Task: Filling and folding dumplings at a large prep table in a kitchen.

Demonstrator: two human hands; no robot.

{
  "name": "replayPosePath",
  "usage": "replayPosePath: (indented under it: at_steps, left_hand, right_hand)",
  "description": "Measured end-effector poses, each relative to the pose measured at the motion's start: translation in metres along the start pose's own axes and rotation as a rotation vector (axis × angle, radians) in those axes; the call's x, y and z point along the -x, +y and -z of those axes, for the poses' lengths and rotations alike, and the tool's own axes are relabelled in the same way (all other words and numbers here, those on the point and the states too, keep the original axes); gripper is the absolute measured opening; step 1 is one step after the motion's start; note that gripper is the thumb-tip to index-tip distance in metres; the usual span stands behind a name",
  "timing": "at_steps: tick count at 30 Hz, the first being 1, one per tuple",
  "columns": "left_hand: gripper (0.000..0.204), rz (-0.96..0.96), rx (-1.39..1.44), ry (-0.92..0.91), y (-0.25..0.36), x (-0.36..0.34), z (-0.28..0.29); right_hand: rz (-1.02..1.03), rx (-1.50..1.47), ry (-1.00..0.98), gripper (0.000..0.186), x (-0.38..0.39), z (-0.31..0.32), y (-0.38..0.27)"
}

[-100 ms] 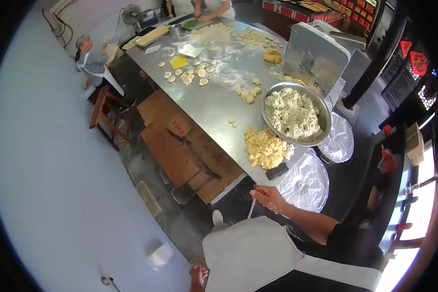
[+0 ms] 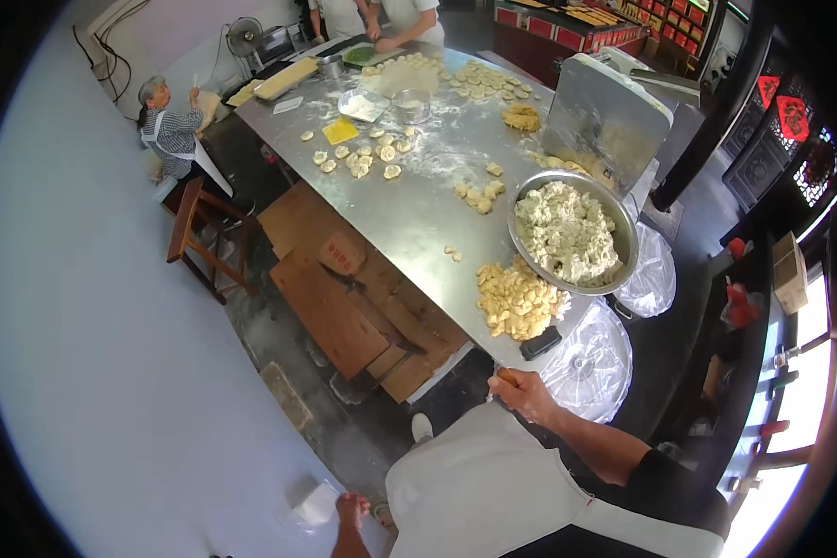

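Note:
My right hand point(image 2: 525, 395) is closed around the brown wooden handle point(image 2: 507, 376) of a thin tool, just off the near corner of the metal table point(image 2: 409, 223). The tool's working end is mostly hidden. Low in view, my left hand point(image 2: 352, 509) hangs beside the wall with its fingers curled and nothing visible in them. Nearest my right hand on the table are a dark block-shaped object point(image 2: 540, 343) and a heap of yellowish dough pieces point(image 2: 519, 299). Behind them stands a big steel bowl point(image 2: 630, 244) of pale, crumbly filling point(image 2: 567, 232).
Plastic-covered round containers point(image 2: 591, 363) stand right of the table. Boards and cardboard point(image 2: 330, 312) lie under it; a wooden stool point(image 2: 200, 232) stands left. Dough rounds point(image 2: 358, 163) and a yellow scraper point(image 2: 340, 130) lie on top. Other people point(image 2: 172, 130) work farther off.
My left hand has swung forward and left, towards the wall. My right hand still grips the handle; the tool's pale shaft, seen hanging below it before, is now barely visible.

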State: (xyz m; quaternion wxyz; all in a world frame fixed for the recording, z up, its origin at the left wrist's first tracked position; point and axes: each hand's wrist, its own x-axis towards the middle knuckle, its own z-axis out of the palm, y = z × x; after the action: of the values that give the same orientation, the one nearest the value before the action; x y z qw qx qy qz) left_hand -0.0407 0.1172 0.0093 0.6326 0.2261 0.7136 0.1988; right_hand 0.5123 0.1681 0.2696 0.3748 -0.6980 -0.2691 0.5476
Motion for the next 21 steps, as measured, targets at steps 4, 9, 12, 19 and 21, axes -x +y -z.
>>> replayPosePath:
  at_steps: [4,9,12,19,21]
  left_hand:
    - [0.007,-0.146,-0.049,0.098,0.135,-0.110,0.008]
    - [0.008,-0.343,0.191,-0.234,0.266,-0.211,-0.042]
    - [0.016,-0.305,0.458,-0.439,0.313,-0.237,-0.119]
    - [0.024,-1.046,-0.521,-0.351,0.442,-0.112,-0.339]
    - [0.022,-1.242,-0.870,-0.365,0.484,-0.082,-0.378]
  right_hand:
    - [0.177,0.051,0.119,0.035,-0.006,-0.001,-0.009]
    - [0.140,-0.187,0.348,0.040,-0.023,0.011,-0.031]
    - [0.135,-0.270,0.418,0.046,-0.048,0.018,-0.047]
    - [0.229,-0.385,0.515,0.042,-0.095,0.035,-0.083]
    - [0.265,-0.374,0.525,0.043,-0.109,0.038,-0.094]
